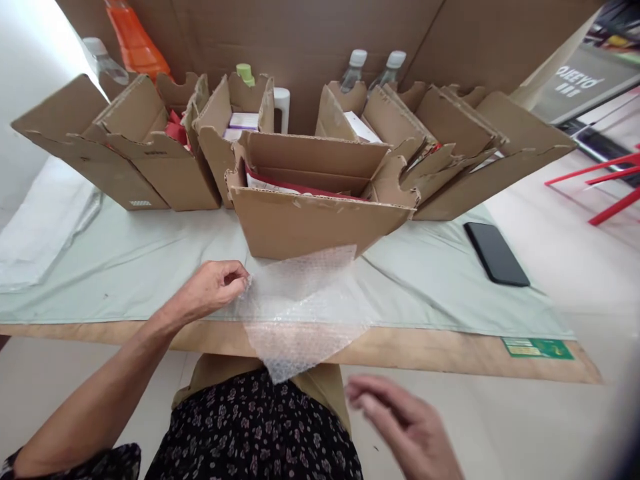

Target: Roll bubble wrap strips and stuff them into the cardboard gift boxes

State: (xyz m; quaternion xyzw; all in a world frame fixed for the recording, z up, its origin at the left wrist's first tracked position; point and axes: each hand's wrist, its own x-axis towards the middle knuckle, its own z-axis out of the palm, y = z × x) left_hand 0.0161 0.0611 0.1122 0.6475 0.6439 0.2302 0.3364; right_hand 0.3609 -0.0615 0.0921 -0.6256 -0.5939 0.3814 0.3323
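My left hand (224, 283) pinches one corner of a clear sheet of bubble wrap (305, 313). The sheet lies partly on the green cloth, and its lower corner droops over the table's front edge. Below and to the right of it, my right hand (400, 420) is in the air, somewhat blurred, with thumb and fingers apart and nothing seen between them. Just behind the bubble wrap stands an open cardboard box (320, 223) with something dark red and white papers inside.
More open cardboard boxes (165, 173) stand in a curved row behind, holding small packages. Clear bottles (354, 72) and an orange object (137, 43) are further back. A black phone (496, 253) lies at right, and folded white wrap (45, 220) at left.
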